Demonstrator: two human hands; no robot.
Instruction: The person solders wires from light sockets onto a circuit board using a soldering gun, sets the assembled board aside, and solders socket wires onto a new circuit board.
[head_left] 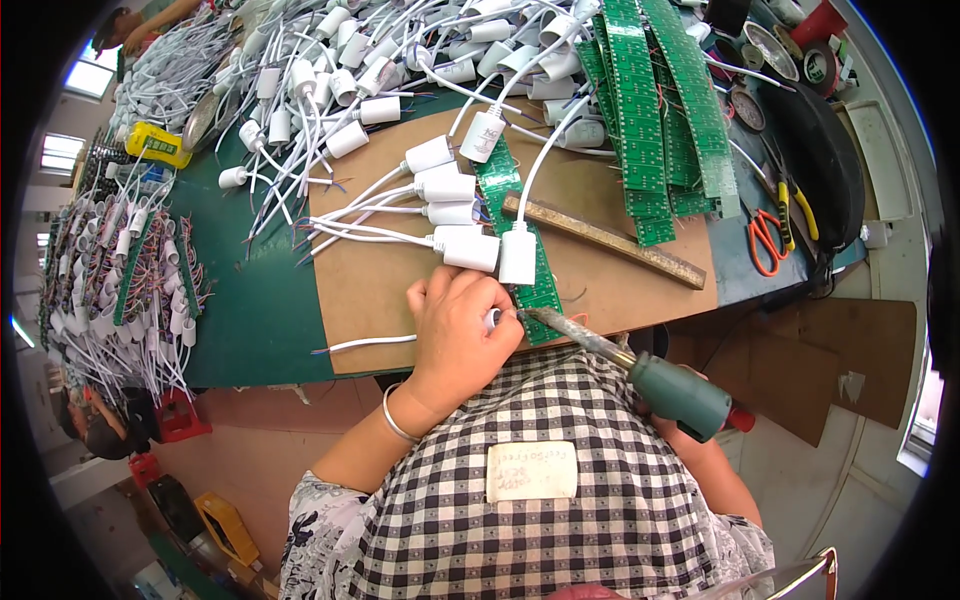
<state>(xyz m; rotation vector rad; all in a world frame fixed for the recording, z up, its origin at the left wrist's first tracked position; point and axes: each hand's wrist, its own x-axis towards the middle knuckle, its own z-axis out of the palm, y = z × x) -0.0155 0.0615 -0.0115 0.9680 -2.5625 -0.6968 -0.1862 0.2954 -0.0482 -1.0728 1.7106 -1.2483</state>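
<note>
My left hand [455, 325] pinches a small white cylindrical housing [491, 319] at the near end of a narrow green circuit board strip [540, 288]. A white cable [372, 343] trails leftward from under this hand. My right hand [668, 430], mostly hidden behind the tool, is closed around a soldering iron [680, 398] with a green handle. The iron's tip meets the strip right beside my left fingertips; the exact contact is too small to tell. Just beyond, several white cabled housings [466, 247] lie along the strip, their wires partly over it.
A brown board [385, 290] lies under the work, with a bar [610, 242] across the strip. Stacked green circuit boards [650, 120] stand at the back right, near orange-handled scissors [765, 243] and yellow-handled pliers [795, 210]. Piled white cabled housings [340, 80] fill the far side.
</note>
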